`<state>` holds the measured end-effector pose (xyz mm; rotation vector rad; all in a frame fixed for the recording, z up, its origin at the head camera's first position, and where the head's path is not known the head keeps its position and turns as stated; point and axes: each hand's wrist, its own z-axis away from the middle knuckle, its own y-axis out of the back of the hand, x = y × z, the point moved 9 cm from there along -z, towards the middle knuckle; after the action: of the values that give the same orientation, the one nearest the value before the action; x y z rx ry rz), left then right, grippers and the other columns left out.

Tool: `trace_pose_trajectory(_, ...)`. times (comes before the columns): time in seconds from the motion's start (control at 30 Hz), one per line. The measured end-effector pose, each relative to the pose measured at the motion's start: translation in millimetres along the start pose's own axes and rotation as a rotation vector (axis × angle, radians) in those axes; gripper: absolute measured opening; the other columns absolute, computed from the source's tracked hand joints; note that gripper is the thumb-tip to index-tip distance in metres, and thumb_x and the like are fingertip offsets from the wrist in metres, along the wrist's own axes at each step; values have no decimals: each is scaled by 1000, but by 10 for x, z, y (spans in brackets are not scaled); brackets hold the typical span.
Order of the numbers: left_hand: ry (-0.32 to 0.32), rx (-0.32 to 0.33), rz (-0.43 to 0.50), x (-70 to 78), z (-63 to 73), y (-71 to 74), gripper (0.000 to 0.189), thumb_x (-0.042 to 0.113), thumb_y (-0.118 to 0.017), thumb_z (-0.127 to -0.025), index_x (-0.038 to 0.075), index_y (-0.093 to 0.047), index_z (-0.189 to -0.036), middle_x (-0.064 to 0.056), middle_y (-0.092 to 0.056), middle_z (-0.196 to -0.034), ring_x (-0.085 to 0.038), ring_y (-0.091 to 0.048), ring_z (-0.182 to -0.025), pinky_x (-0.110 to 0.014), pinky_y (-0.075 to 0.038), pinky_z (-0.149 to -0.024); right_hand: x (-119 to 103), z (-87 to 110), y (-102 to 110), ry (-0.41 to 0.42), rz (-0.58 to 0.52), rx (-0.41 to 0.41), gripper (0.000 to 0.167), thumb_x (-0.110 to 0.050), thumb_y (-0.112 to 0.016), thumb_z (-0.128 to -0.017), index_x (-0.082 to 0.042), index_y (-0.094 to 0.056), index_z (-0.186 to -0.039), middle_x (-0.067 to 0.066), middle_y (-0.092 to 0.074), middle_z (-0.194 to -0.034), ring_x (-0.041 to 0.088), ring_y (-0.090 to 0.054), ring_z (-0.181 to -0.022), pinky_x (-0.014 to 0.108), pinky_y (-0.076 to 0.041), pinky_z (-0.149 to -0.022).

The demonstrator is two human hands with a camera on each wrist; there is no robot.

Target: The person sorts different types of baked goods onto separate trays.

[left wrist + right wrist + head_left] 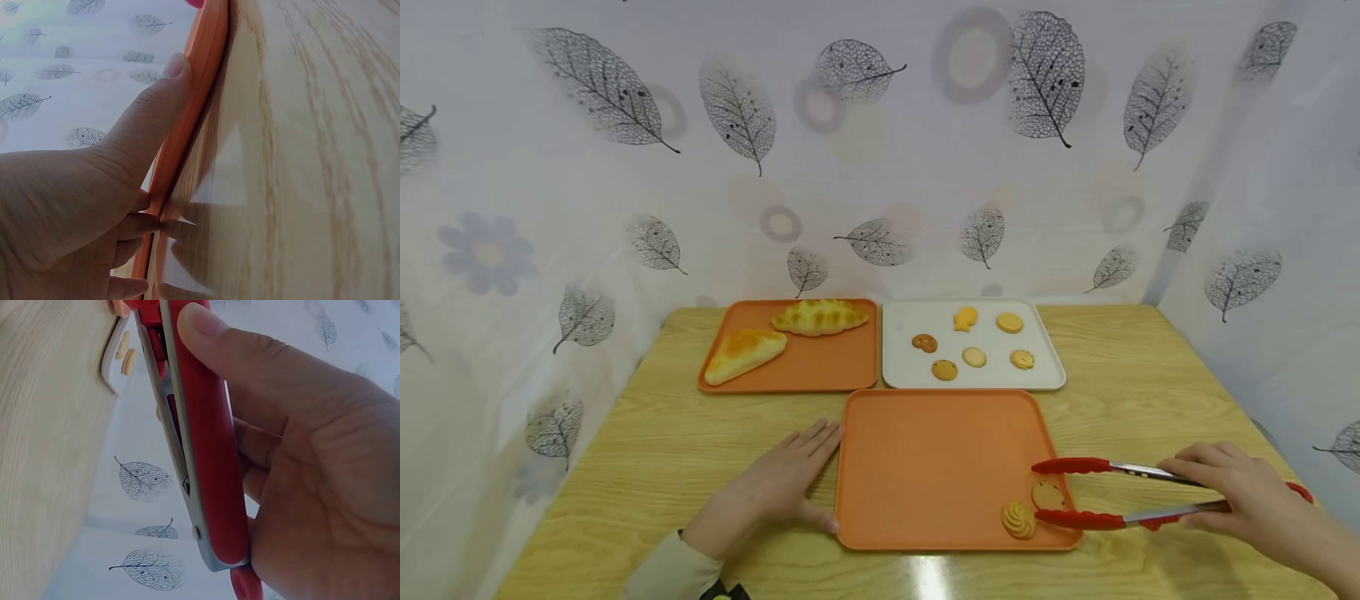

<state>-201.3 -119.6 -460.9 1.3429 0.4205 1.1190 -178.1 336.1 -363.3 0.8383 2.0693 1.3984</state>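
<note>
In the head view my right hand (1243, 492) grips red-tipped metal tongs (1078, 521), thumb and fingers on either side. The tong arms are spread over the right edge of the front orange tray (936, 467). Between the tips lies a round chip cookie (1047, 494), and a swirl cookie (1018, 519) sits just left of the lower tip. My left hand (775, 487) rests against the tray's left rim with fingers extended. Seen from the left wrist, the thumb (150, 106) lies along the orange rim. The right wrist view shows the red tong handle (209, 437) under my thumb.
Behind, a white tray (985, 383) carries several small cookies, among them a pretzel-shaped one (924, 342). Beside it at back left stands another orange tray (820, 367) with two breads, a triangular one (745, 357) and a long one (820, 317). Leaf-patterned cloth (880, 167) surrounds the wooden table.
</note>
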Motion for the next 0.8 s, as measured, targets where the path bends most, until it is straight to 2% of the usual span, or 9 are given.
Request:
trace_pose_trajectory(0.17,-4,3,-2,-7,7,0,123,79,-61,-68,9,-13,-157,-10,-14,-165,-29,-11,-153,-55,-24,-120,-55,-26,37,-13,61,-14,60,-34,-89,-45,-17,-71,-99,-15,-57,-93,-3,-49,-84,20,-32,-54)
trace_pose_trajectory(0.33,1,-1,6,-19,18,0,123,79,-61,-68,9,-12,-157,-9,-14,-165,-29,-10,-153,-54,-23,-121,-81,-48,40,-39,123,-20,58,-33,-89,-42,-18,-72,-96,-15,-58,-91,2,-50,-83,19,-30,-54)
trace_pose_trajectory(0.6,-5,-8,5,-33,26,-8,123,79,-61,-68,10,-12,-158,-9,-14,-165,-28,-10,-153,-54,-23,-121,-115,-55,41,4,71,44,59,-37,-88,-43,-16,-72,-96,-13,-60,-91,-1,-50,-85,21,-35,-54)
trace_pose_trajectory(0.8,-7,-4,-4,-47,37,-6,123,79,-60,-68,10,-12,-158,-9,-13,-165,-28,-10,-153,-54,-23,-121,-121,-144,37,16,84,65,58,-40,-87,-47,-17,-71,-98,-10,-61,-91,3,-53,-82,23,-39,-55)
